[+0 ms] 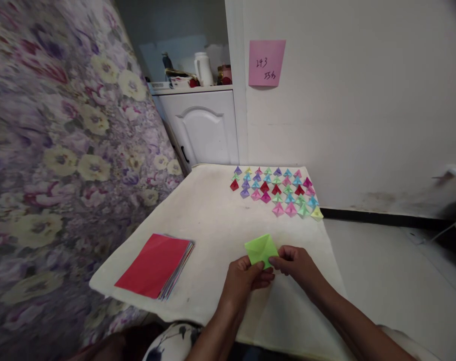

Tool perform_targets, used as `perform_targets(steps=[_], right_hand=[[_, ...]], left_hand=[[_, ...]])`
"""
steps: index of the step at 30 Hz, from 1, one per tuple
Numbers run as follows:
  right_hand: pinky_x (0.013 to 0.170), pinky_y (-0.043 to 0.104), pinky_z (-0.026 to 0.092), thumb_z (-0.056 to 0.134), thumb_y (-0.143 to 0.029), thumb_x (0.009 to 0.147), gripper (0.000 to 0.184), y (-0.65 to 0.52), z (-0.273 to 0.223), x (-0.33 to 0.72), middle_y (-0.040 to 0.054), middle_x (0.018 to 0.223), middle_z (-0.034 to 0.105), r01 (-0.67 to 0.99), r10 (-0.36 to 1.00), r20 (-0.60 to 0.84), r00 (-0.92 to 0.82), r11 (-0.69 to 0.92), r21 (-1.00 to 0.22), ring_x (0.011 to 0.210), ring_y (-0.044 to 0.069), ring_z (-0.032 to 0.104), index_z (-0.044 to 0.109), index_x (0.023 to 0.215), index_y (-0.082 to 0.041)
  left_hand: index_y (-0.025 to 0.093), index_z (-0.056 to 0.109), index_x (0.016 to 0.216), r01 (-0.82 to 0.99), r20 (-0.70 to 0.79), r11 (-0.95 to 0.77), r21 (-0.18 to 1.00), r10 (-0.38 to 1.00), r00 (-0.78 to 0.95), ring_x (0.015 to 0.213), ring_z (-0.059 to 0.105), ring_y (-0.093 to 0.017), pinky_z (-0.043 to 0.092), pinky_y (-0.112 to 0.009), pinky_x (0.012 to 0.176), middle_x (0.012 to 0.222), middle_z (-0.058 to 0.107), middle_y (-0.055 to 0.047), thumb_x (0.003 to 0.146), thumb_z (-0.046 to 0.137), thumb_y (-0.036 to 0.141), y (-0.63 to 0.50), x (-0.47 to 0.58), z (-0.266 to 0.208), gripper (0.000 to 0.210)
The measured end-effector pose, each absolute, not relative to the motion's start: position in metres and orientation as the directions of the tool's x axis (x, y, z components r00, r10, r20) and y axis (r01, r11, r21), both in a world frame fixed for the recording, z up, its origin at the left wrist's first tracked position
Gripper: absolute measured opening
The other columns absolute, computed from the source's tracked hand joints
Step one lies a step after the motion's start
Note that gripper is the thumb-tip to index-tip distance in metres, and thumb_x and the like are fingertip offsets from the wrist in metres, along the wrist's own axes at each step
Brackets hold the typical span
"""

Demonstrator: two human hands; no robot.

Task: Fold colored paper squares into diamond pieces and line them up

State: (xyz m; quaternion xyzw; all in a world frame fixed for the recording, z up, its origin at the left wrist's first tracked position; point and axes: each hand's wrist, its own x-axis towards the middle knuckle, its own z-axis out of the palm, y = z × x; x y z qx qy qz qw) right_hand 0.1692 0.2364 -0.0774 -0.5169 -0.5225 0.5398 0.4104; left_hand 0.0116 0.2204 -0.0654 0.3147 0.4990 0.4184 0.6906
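Between my two hands is a folded square of bright green origami paper (261,248), held up off the table with creases running across its face. My left hand (246,275) grips its lower edge, thumb on top and fingers underneath. At the lower right corner, my right hand (291,260) pinches the paper between thumb and fingers. Rows of small folded paper pieces (276,189) in pink, blue, green, red, purple and yellow lie farther back on the table. A stack of coloured paper (154,264) with a red sheet on top lies to the left.
The table (208,220) has a cream cover and meets the wall at the back. A floral curtain (81,165) hangs along the left side. Behind stands a white cabinet (205,128) with a white jug (203,69) on it. A pink note (267,63) is stuck to the wall.
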Motion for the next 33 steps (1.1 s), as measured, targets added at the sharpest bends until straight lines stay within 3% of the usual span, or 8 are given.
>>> perform_targets(steps=[7,12,16,21,25,33], right_hand=[[0.047,0.022,0.026,0.067,-0.032,0.066,0.030,0.238,-0.085,0.165,-0.0068,0.049,0.038,0.112,0.992,-0.086,-0.087,-0.076,-0.991,0.049,0.008,0.033,0.044,0.052,-0.018],[0.053,0.022,0.032,0.066,-0.030,0.068,0.016,0.236,-0.079,0.162,-0.0034,0.059,0.051,-0.050,0.976,-0.094,-0.199,-0.106,-0.993,0.055,0.010,0.042,0.060,0.067,-0.015],[0.053,0.022,0.034,0.065,-0.026,0.069,0.012,0.235,-0.072,0.162,-0.0025,0.058,0.056,-0.100,0.966,-0.101,-0.238,-0.127,-0.987,0.054,0.011,0.045,0.064,0.067,-0.015],[0.053,0.022,0.036,0.065,-0.021,0.066,0.005,0.233,-0.068,0.162,-0.0026,0.059,0.058,-0.092,0.971,-0.108,-0.215,-0.130,-0.987,0.054,0.011,0.047,0.066,0.067,-0.016],[0.056,0.023,0.039,0.065,-0.021,0.067,0.006,0.233,-0.067,0.162,-0.0023,0.060,0.060,-0.106,0.965,-0.119,-0.232,-0.147,-0.983,0.056,0.012,0.050,0.068,0.071,-0.017],[0.060,0.026,0.042,0.070,-0.033,0.068,0.020,0.235,-0.064,0.169,0.0017,0.073,0.067,-0.157,0.960,-0.119,-0.254,-0.163,-0.974,0.065,0.016,0.057,0.068,0.078,-0.016]], left_hand=[[0.006,0.068,0.079,-0.257,-0.417,0.435,0.863,0.900,0.124,0.056,0.066,-0.016,0.051,-0.025,0.057,0.067,0.072,-0.012,0.062,0.074,0.025,0.221,0.012,-0.067,0.027],[0.007,0.067,0.078,-0.271,-0.435,0.474,0.838,0.880,0.194,0.056,0.065,-0.015,0.050,-0.024,0.055,0.068,0.071,-0.010,0.062,0.074,0.031,0.217,0.013,-0.066,0.030],[0.010,0.068,0.082,-0.217,-0.429,0.472,0.854,0.876,0.220,0.059,0.065,-0.016,0.048,-0.024,0.056,0.074,0.071,-0.009,0.064,0.072,0.035,0.216,0.015,-0.067,0.031],[0.012,0.070,0.074,-0.048,-0.263,0.268,0.962,0.961,0.086,0.050,0.052,-0.010,0.037,-0.019,0.046,0.056,0.061,0.001,0.061,0.073,0.028,0.220,0.012,-0.068,0.021],[0.013,0.070,0.077,-0.043,-0.193,0.197,0.979,0.978,0.077,0.049,0.044,-0.008,0.032,-0.018,0.044,0.055,0.056,0.003,0.062,0.071,0.026,0.221,0.011,-0.068,0.020],[0.012,0.067,0.074,-0.143,-0.290,0.318,0.937,0.939,0.187,0.049,0.043,-0.008,0.033,-0.019,0.045,0.056,0.053,0.002,0.062,0.070,0.025,0.220,0.012,-0.071,0.018]])
